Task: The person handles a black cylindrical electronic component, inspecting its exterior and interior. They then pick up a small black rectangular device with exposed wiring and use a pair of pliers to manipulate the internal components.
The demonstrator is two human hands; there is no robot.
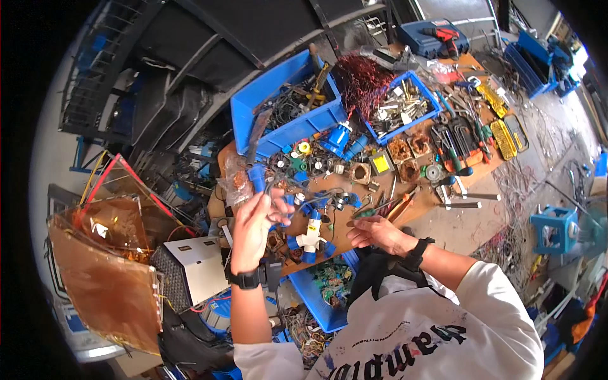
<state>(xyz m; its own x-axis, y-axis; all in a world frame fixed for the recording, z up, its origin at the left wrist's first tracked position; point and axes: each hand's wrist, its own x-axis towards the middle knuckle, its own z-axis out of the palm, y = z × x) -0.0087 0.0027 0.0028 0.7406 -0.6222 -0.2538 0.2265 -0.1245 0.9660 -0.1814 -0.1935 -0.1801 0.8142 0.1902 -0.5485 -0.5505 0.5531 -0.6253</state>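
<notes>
My left hand (254,223) is raised over the near left of the bench. Its thumb and index finger close at the lower end of a blue plug (256,175), while the other fingers curl loosely. A thin black cable (310,192) runs rightward from beside these fingers. To the right, my right hand (375,233) hangs at the bench's near edge, fingers stretched out and nothing seen in them. Nearest to it are pliers with orange handles (400,208). Between my hands lies a white multi-way connector with blue ends (311,237).
A large blue bin (297,126) of cables and a smaller blue tray (387,138) of metal parts stand at the back. Hand tools (457,140) and a yellow bit case (505,140) lie right. Below the near edge is a blue bin (312,308) with circuit boards.
</notes>
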